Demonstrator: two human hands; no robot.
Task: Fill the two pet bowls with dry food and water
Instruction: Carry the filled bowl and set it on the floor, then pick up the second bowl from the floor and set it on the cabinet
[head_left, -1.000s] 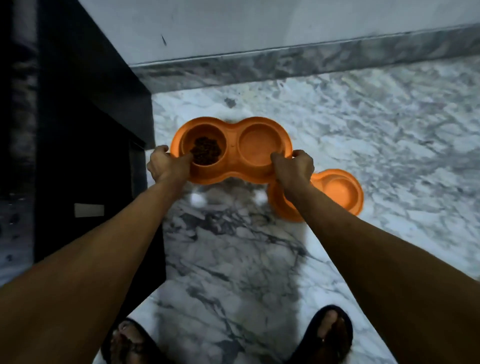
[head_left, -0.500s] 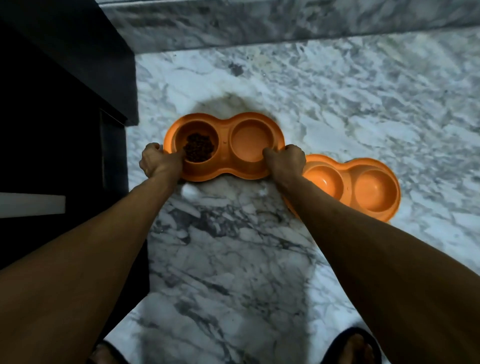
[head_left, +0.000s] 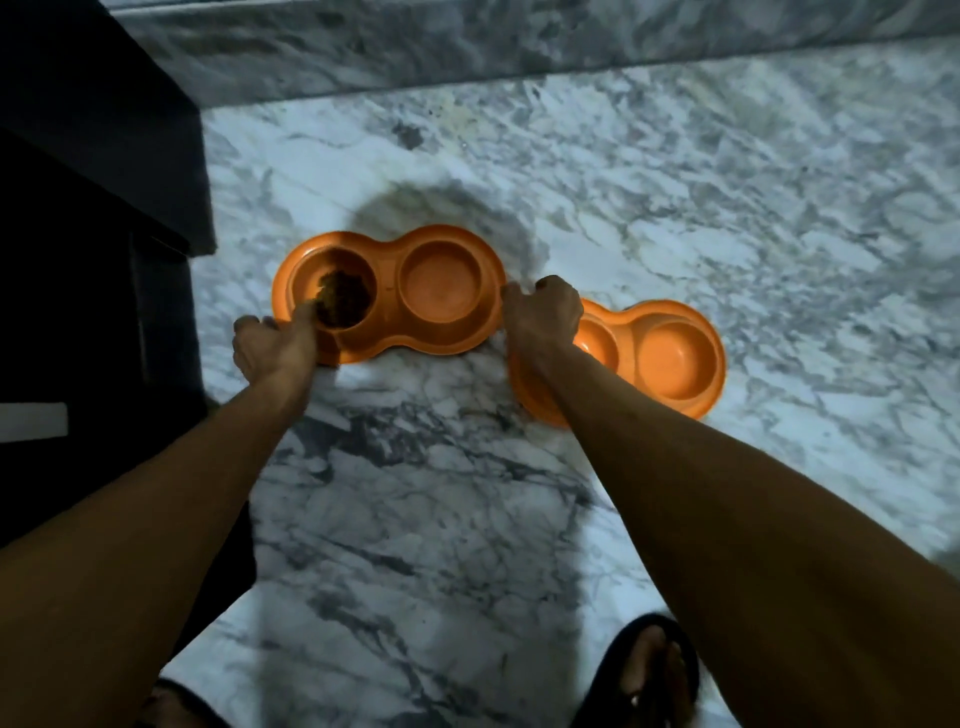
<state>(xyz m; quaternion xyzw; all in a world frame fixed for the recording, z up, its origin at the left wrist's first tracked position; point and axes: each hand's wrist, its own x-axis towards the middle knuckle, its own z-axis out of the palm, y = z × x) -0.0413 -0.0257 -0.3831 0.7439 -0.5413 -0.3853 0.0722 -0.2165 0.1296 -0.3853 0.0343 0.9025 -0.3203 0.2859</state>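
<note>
Down on the marble floor (head_left: 415, 519), the double bowl (head_left: 390, 299) lies left-to-right, kibble (head_left: 345, 302) in its left well; left hand (head_left: 275, 349) pinches that rim, right hand (head_left: 543, 314) curls at the other end, grip unclear.

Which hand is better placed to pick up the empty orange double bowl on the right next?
The right hand. It is at the end of the double bowl with food nearest the empty double bowl, and its forearm crosses above it. The left hand is at the far end, thumb over the rim.
</note>
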